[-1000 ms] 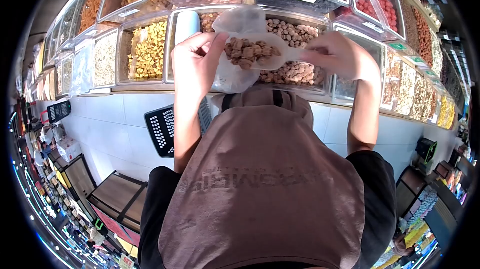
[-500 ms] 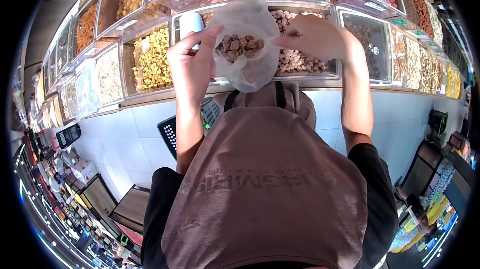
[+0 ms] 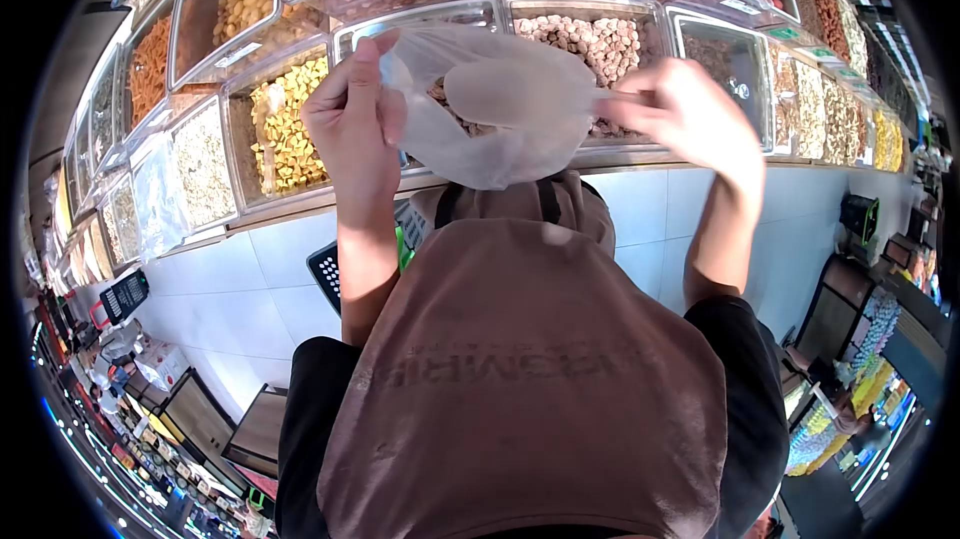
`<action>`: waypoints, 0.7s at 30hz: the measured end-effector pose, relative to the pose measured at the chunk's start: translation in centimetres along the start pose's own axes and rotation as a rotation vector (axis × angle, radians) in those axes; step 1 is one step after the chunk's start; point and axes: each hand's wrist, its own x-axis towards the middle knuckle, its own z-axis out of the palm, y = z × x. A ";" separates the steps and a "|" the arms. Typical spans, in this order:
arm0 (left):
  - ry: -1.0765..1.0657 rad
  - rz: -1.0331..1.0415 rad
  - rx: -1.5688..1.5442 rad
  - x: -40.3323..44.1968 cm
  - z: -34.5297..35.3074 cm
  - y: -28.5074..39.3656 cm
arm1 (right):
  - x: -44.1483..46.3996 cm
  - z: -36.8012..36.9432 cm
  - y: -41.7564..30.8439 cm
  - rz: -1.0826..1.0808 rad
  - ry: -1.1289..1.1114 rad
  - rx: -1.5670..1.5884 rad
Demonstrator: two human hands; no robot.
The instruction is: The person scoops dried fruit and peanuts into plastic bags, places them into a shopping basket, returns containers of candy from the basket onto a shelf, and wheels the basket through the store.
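A translucent plastic bag (image 3: 490, 154) is stretched between my two hands, in front of the lower row of bins. My left hand (image 3: 355, 124) pinches the bag's left edge between thumb and fingers. At the bag's right edge is my right hand (image 3: 685, 119), its fingers closed on the plastic and a little blurred. Brown dried pieces (image 3: 455, 119) show inside the bag, partly covered by a pale rounded layer of film. Behind it, an open bin holds similar brown dried pieces (image 3: 590, 39).
Yellow wrapped pieces (image 3: 290, 129) fill a bin to the left. A lidded clear bin (image 3: 720, 79) stands at the right. More bins rise behind, some with price labels. A dark shopping basket (image 3: 325, 274) is beside the apron, above the tiled floor.
My hands have moved apart, pulling the bag wider sideways. Its round opening has flattened and film now covers much of the brown pieces. The right hand has shifted right and slightly down.
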 end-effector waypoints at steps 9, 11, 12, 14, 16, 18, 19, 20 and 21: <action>-0.135 -0.078 -0.123 -1.4 1.9 0.2 | -4.7 4.1 13.7 0.658 0.286 0.585; -0.107 -0.076 -0.143 -2.1 2.4 0.4 | -3.5 7.5 16.5 0.691 0.244 0.141; -0.074 -0.077 -0.166 -2.5 2.7 0.5 | -3.3 8.7 17.5 0.718 0.208 0.078; -0.052 -0.092 -0.293 -3.2 2.6 1.1 | -2.8 9.7 18.5 0.706 0.138 0.015; -0.028 -0.102 -0.421 -4.0 2.9 1.9 | -1.6 10.5 20.1 0.653 0.123 0.099; 0.005 -0.094 -0.580 -5.4 3.4 2.5 | -0.7 10.4 21.0 0.620 -0.014 0.360; 0.025 -0.088 -0.659 -6.2 3.9 2.7 | -0.2 11.2 21.8 0.609 -0.021 0.365; -0.103 -0.073 -0.724 -6.9 4.7 3.0 | 0.4 12.7 22.9 0.527 0.021 0.286; -0.089 -0.057 -0.711 -7.7 5.4 3.2 | 1.0 13.6 23.5 0.437 0.060 0.208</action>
